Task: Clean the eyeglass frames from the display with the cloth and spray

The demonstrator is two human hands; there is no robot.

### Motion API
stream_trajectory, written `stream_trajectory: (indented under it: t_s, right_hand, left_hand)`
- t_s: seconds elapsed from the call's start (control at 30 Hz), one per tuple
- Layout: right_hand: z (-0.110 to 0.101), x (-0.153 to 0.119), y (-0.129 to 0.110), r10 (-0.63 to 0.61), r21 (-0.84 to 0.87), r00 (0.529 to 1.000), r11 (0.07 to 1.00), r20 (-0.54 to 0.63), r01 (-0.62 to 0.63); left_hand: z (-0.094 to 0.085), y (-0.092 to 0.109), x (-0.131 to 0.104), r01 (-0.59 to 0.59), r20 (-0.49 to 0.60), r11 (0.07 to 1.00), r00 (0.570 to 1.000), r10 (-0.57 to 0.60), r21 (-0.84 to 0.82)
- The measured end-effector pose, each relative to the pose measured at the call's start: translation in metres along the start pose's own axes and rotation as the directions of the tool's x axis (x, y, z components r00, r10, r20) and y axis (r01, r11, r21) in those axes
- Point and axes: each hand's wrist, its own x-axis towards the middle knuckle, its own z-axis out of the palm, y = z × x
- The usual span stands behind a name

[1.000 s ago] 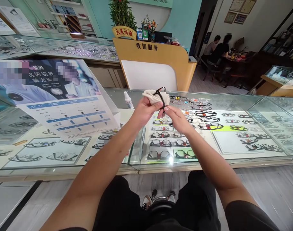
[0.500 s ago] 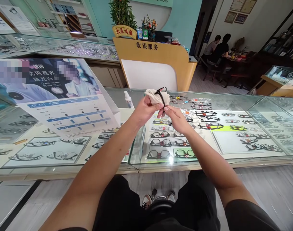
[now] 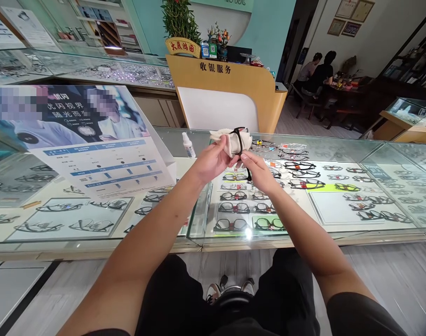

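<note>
Above the glass counter, a pair of black-framed eyeglasses (image 3: 238, 136) is held up between both hands, tilted, with one dark arm pointing down. My left hand (image 3: 213, 161) is closed around a cream cleaning cloth (image 3: 246, 141) bunched against the glasses, its thumb on the cloth. The lenses are mostly hidden by the cloth. My right hand (image 3: 258, 171) pinches the lower part of the black frame between thumb and fingers. A small white spray bottle (image 3: 188, 145) stands on the counter just left of my left hand.
Inside the glass display counter (image 3: 199, 240) lie rows of eyeglasses (image 3: 233, 207). A printed sign (image 3: 104, 154) stands on it at left. Beyond is a wooden cashier desk (image 3: 227, 77). Two people (image 3: 320, 72) sit at a table at the back right.
The eyeglasses have turned in my hands, and a dark arm now shows below them. My left thumb has shifted up from the frame onto the cloth.
</note>
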Motion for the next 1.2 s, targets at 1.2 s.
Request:
stream_trajectory:
  t_s: [1.2]
  right_hand:
    - [0.008, -0.018, 0.007, -0.152, -0.935, 0.929, 0.065, 0.337, 0.35]
  left_hand:
    - [-0.08, 0.031, -0.007, 0.585, -0.084, 0.585, 0.744, -0.663, 0.561]
